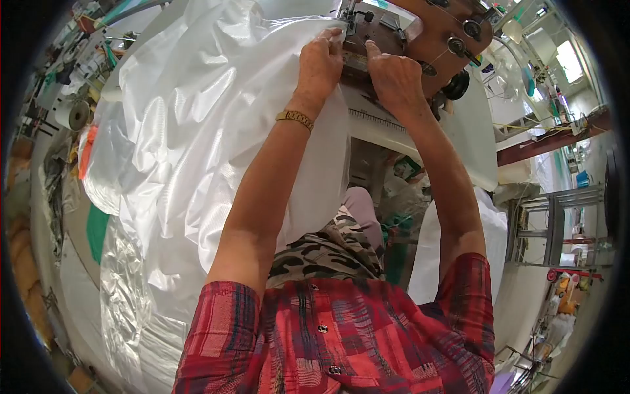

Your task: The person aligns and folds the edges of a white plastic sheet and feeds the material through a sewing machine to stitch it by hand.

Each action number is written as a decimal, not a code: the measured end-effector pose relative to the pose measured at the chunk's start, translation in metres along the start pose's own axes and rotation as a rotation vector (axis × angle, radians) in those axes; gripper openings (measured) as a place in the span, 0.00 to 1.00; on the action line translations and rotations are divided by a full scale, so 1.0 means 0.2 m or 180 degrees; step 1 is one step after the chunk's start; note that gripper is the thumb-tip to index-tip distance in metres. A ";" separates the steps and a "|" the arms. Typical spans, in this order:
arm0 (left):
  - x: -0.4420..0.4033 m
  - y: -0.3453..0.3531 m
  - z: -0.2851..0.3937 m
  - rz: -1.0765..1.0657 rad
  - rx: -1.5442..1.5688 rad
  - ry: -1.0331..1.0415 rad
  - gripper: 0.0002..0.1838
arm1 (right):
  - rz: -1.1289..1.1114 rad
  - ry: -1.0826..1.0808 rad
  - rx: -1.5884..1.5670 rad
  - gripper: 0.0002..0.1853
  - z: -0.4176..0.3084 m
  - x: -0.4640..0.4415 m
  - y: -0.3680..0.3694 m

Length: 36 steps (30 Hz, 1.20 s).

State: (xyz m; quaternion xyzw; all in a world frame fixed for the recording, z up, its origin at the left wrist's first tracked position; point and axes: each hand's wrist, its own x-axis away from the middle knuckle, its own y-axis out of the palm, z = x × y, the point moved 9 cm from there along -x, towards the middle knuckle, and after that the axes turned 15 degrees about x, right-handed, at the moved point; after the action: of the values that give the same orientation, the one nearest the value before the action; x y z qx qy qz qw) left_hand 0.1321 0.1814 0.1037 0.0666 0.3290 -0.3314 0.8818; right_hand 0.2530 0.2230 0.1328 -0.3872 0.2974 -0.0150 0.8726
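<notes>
A glossy white woven sheet (216, 98) spreads in loose folds over the left side, its edge running up to a brown sewing machine (446, 33). My left hand (320, 65), with a gold-coloured watch on the wrist, is closed on that edge just short of the presser foot (351, 20). To its right, my right hand (397, 79) rests at the machine's bed, index finger stretched out onto the metal plate and the other fingers partly curled. Nothing shows in the right hand. The fingertips' underside is hidden in both hands.
A measuring scale (377, 118) runs along the table's front edge. The black handwheel (456, 85) sits right of my right hand. A roll (75, 115) stands at far left. At the right are a metal rack (558, 220) and a brown beam (551, 138).
</notes>
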 end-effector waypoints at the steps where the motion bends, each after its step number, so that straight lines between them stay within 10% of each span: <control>1: -0.01 0.00 0.01 0.0008 -0.0003 0.0005 0.12 | -0.0031 0.0012 0.0027 0.21 0.00 0.00 0.01; 27: -0.01 0.02 -0.04 0.0015 0.0427 -0.0231 0.14 | -0.0158 0.0408 -0.0012 0.23 -0.05 -0.02 0.02; 36: 0.03 0.09 0.05 -0.0246 -0.0289 -0.0225 0.17 | 0.0239 -0.0506 0.0147 0.17 -0.06 -0.13 -0.11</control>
State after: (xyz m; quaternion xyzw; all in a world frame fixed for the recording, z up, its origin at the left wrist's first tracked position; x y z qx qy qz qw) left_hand 0.1518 0.1893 0.1064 0.0021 0.3146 -0.3521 0.8815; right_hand 0.2302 0.2056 0.1548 -0.3556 0.2411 0.0417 0.9021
